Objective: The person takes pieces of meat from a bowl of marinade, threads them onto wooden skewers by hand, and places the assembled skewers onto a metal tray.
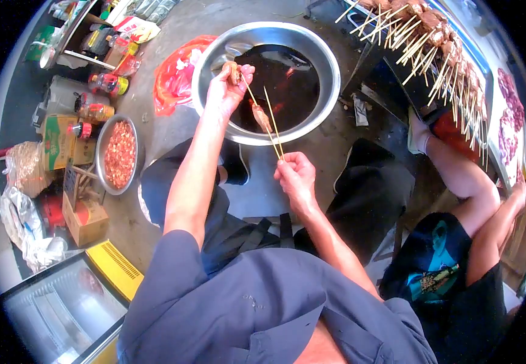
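My right hand (296, 176) is closed around the lower ends of two thin wooden skewers (273, 134). One skewer has a piece of meat (262, 118) partway along it, and its upper end runs up to my left hand (228, 91). The other's bare tip points up beside it. The fingers of my left hand are closed on a brownish piece of meat (234, 71); whether the skewer passes into it is hidden. Below both hands stands a wide metal basin (330, 73) of dark liquid, with some reddish pieces or reflections in it.
At the upper right, many meat skewers (436, 60) lie along a tray. Another person's bare leg (460, 164) and arm are on the right. Left of me sit a bowl of chopped reddish food (118, 155), bottles (108, 84) and boxes. A red plastic bag (175, 76) touches the basin's left side.
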`<state>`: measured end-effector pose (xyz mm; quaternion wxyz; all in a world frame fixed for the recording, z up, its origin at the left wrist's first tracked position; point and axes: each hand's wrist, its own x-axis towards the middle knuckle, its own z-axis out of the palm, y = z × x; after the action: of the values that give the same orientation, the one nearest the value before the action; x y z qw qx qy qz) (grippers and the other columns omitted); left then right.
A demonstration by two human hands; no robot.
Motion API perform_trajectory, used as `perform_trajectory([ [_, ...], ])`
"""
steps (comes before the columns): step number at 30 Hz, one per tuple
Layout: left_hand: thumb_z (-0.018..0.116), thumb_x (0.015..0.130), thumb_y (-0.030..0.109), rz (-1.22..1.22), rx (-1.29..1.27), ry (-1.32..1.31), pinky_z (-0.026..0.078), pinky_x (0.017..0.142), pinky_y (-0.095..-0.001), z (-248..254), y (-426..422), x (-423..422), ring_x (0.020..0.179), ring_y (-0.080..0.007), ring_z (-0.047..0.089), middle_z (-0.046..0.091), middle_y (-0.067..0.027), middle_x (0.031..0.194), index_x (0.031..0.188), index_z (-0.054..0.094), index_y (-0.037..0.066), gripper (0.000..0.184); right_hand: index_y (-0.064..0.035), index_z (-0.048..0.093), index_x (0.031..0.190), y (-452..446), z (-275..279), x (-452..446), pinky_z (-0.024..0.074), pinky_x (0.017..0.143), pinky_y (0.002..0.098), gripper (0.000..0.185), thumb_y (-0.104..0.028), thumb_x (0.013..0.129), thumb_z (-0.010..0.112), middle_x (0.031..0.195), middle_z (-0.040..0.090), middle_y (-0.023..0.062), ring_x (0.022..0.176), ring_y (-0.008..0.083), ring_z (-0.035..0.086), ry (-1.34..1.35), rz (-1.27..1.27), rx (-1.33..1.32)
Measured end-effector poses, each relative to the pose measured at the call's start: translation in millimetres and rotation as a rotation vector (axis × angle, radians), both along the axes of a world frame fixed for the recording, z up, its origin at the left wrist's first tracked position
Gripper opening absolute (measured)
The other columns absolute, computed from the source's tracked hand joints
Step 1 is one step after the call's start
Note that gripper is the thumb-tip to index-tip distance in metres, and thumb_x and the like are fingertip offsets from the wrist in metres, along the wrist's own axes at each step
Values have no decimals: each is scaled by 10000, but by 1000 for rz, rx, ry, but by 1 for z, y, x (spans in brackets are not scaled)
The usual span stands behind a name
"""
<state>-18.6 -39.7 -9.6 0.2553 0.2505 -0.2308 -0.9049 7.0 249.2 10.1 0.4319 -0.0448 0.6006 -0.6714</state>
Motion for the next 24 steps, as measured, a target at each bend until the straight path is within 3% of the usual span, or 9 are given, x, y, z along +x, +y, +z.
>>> perform_trajectory([
  [3, 419, 990, 182, -47, -27, 51, 539, 871, -455, 1, 1, 2, 1013, -384, 614, 597, -258, 1081, 1143, 506, -42, 285, -32, 553, 940, -1, 1, 0, 388, 502, 226, 124, -136, 879, 581, 696, 616, 24, 575, 71, 506, -1, -5, -10],
  [11, 468, 966, 211, -157, -159, -113, 547, 847, -469, 7, -1, 0, 962, -382, 631, 610, -248, 1042, 1138, 505, -72, 333, -24, 554, 949, 0, 0, -1, 377, 504, 219, 146, -144, 874, 586, 694, 617, 20, 573, 68, 500, 7, 16, -9],
  [17, 481, 959, 212, -9, 7, -32, 553, 832, -451, 0, -2, 0, 954, -380, 633, 611, -246, 1037, 1133, 511, -71, 333, -25, 557, 956, 0, 0, -1, 380, 505, 221, 146, -139, 869, 582, 688, 616, 17, 571, 66, 496, -13, 14, -21],
  [24, 485, 955, 211, -78, -88, -97, 558, 818, -436, 4, 1, 0, 933, -382, 637, 617, -246, 1012, 1127, 518, -64, 326, -26, 558, 951, 0, 1, -1, 380, 503, 222, 143, -143, 872, 582, 686, 612, 15, 568, 67, 493, 2, 19, -18],
])
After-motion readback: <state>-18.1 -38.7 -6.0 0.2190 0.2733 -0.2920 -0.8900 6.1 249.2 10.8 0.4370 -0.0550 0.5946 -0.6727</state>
